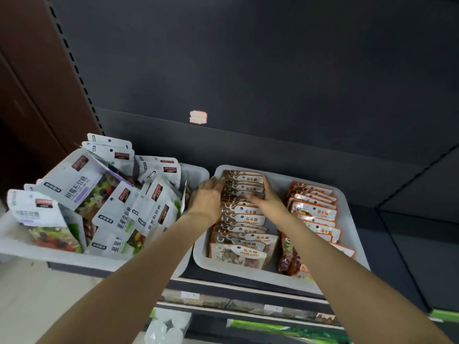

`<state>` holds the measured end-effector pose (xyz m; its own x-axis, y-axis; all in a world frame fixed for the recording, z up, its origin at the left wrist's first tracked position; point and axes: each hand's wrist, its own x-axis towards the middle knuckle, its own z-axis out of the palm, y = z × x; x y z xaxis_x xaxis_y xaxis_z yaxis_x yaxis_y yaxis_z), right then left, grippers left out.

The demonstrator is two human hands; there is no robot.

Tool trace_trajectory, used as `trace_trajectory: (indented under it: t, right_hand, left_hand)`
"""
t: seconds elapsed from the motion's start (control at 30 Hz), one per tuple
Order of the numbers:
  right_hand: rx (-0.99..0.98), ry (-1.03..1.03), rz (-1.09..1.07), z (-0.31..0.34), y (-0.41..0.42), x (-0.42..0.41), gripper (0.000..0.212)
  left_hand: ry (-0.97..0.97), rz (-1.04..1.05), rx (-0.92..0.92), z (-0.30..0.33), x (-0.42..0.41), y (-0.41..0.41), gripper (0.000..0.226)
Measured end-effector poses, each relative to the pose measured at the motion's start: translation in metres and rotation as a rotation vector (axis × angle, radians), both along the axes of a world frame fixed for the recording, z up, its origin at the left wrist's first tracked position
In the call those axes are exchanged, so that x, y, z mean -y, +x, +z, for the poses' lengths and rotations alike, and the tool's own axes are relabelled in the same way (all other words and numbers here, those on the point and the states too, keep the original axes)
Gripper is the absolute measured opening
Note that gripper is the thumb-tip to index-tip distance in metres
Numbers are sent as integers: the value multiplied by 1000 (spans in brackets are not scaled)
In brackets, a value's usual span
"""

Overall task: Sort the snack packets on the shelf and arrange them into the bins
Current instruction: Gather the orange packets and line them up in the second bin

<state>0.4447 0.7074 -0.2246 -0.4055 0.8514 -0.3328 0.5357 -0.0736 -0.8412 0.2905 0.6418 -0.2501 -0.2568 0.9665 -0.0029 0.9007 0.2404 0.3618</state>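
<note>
Over the right-hand bin (347, 219) on the shelf (387, 227), both my hands frame the brown packets (244, 217) standing in a row. My left hand (206, 199) presses flat-fingered against the row's left edge, grip open; my right hand (263, 194) curls over the back packets from the other side, gripping them, likely to square the row. Orange packets (314, 212) fill the neighbouring row. White packets (106, 197) lie jumbled in the left bin (15, 232), seemingly unsorted. Dark panelling (248, 58) backs the shelf, bearing a small torn sticker (198, 117).
</note>
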Motion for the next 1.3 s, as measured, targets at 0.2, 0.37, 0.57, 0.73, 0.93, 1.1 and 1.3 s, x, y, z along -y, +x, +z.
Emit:
trace_trajectory:
  t: [0.2, 0.37, 0.57, 0.73, 0.93, 1.1, 1.3]
  right_hand:
    - [178, 134, -1, 22, 22, 23, 57]
    - [352, 276, 86, 12, 51, 55, 31]
    - [544, 385, 74, 1, 59, 75, 9]
    - [322, 474, 0, 1, 45, 93, 10]
    - [528, 471, 81, -6, 46, 93, 18]
    - [517, 388, 137, 1, 48, 92, 16]
    - [461, 403, 94, 2, 60, 92, 22]
  left_hand:
    - [-56, -112, 206, 10, 11, 2, 53]
    - [-95, -221, 302, 6, 39, 13, 53]
    - [-122, -274, 291, 9, 61, 7, 58]
    - [-88, -302, 301, 11, 75, 8, 51]
    - [-114, -323, 276, 9, 81, 10, 50]
    - [-144, -336, 187, 8, 81, 7, 61]
    - [-225, -356, 117, 3, 79, 18, 69]
